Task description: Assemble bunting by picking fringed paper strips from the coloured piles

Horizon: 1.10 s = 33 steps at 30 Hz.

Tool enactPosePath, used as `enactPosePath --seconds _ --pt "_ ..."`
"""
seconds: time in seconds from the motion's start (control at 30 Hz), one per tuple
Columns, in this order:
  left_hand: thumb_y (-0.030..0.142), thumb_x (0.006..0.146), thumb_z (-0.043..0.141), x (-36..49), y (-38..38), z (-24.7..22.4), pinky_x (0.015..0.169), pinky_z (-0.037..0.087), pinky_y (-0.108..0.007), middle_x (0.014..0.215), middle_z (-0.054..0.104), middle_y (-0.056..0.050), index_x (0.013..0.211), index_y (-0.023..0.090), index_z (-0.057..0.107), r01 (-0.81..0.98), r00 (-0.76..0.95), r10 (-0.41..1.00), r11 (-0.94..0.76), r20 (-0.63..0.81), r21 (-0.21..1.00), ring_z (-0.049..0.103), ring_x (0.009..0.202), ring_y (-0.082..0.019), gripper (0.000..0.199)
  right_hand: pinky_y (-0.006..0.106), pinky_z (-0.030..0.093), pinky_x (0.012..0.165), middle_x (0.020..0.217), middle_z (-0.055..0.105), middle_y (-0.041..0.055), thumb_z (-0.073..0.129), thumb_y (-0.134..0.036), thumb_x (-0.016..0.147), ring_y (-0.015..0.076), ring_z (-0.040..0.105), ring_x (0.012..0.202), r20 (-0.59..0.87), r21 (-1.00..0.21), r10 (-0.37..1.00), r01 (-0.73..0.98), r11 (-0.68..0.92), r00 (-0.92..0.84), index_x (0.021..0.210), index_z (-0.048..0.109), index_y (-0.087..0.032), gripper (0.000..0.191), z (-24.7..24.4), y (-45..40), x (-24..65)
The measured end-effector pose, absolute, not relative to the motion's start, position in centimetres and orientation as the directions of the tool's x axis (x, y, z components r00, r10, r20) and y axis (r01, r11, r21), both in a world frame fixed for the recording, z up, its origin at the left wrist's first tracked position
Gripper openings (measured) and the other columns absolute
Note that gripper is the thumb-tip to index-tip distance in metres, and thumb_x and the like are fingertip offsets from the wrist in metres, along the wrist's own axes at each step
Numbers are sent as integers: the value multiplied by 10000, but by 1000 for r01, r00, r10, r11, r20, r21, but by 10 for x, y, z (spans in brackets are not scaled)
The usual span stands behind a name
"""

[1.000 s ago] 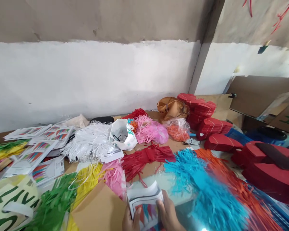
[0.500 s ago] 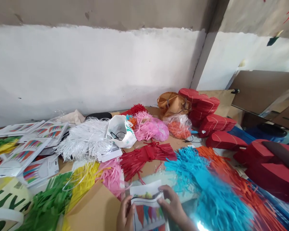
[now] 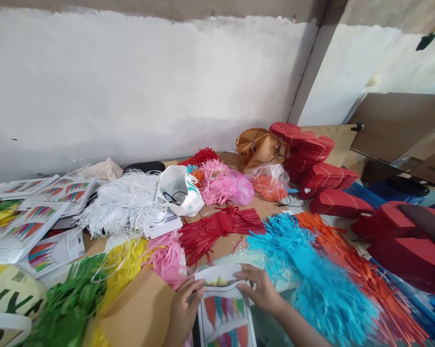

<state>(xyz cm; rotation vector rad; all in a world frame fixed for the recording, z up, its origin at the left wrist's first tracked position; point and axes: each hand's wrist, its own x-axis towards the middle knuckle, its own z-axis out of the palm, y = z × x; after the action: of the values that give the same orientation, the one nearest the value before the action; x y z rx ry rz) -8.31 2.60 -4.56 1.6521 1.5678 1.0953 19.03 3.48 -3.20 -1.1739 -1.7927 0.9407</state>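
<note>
A printed sheet or packet point(image 3: 224, 313) with rows of coloured tassels on it is held upright at the bottom centre. My left hand point(image 3: 184, 301) pinches its upper left edge, and my right hand point(image 3: 259, 286) grips the upper right edge between thumb and fingers. The top part bends in a curve between both hands. Right of my right hand lies a big blue fringe bundle point(image 3: 311, 274). Beyond the sheet is a dark red fringe bundle point(image 3: 223, 226). A tan envelope or card point(image 3: 138, 308) lies left of my left hand, over yellow strips point(image 3: 123, 265).
Left are green strips point(image 3: 73, 294), printed packets point(image 3: 33, 226) and a white fringe pile point(image 3: 123, 205). At the back stand a white bag point(image 3: 183, 197), a brown bag point(image 3: 259, 149) and stacked red shapes point(image 3: 326, 178). Orange strips point(image 3: 351, 250) lie right.
The view has tilted down slightly, so the wall and table items sit higher. Both hands have risen a little in view, still holding the sheet, which shows more of its printed rows.
</note>
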Motion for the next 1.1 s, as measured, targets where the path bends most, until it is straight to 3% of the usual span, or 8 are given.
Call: enactPosePath --seconds 0.3,0.43,0.5,0.57,0.73,0.9,0.97,1.1 --pt "515 814 631 -80 24 -44 910 558 -414 994 754 -82 889 242 759 480 -61 982 -127 178 868 690 984 -254 311 413 517 928 1093 697 109 662 -417 869 258 646 1045 229 -931 949 236 278 -215 1092 723 -233 295 -31 37 186" --pt "504 804 651 -81 23 -47 864 573 -386 1021 743 -89 1125 221 685 483 -122 975 -103 184 869 692 968 -242 429 394 523 914 1085 681 85 651 -429 869 225 650 996 208 -949 962 203 243 -178 1309 581 -241 483 -34 37 184" --pt "461 828 640 -85 23 -46 891 557 -374 1016 743 -81 1085 251 706 517 -34 975 -171 220 839 685 979 -229 338 388 518 904 1053 681 89 644 -418 878 224 646 987 229 -944 953 193 268 -200 1196 661 -235 367 -32 36 184" --pt "419 853 620 -87 23 -43 868 560 -347 956 744 -67 905 271 747 522 53 961 -259 272 813 688 936 -212 202 381 513 887 1028 680 95 667 -406 867 228 648 972 249 -944 943 162 287 -222 1020 733 -229 243 -27 35 183" --pt "431 846 618 -83 24 -27 849 558 -347 978 742 -68 758 240 707 480 73 967 -250 246 841 689 946 -225 228 374 513 867 1018 700 110 669 -478 854 246 650 988 148 -981 968 96 171 -205 800 744 -195 298 -10 34 177" --pt "484 810 646 -76 28 -3 806 574 -334 952 763 -73 957 226 715 469 117 993 -66 12 880 712 897 -232 306 310 520 698 890 736 77 711 -498 804 214 670 774 -7 -965 960 252 66 -280 948 755 -181 350 7 43 175" --pt "490 818 633 -77 28 3 822 572 -331 967 765 -68 1016 246 724 499 158 987 -76 -4 863 713 910 -228 326 307 515 721 891 746 68 681 -489 834 221 679 807 -1 -950 940 295 106 -341 914 773 -197 316 12 44 177" --pt "518 830 609 -81 25 7 786 580 -312 935 771 -58 1002 271 744 560 161 986 -129 46 819 718 875 -222 330 295 512 688 865 753 60 679 -497 830 227 691 787 4 -951 953 294 98 -303 883 782 -207 312 20 40 180"
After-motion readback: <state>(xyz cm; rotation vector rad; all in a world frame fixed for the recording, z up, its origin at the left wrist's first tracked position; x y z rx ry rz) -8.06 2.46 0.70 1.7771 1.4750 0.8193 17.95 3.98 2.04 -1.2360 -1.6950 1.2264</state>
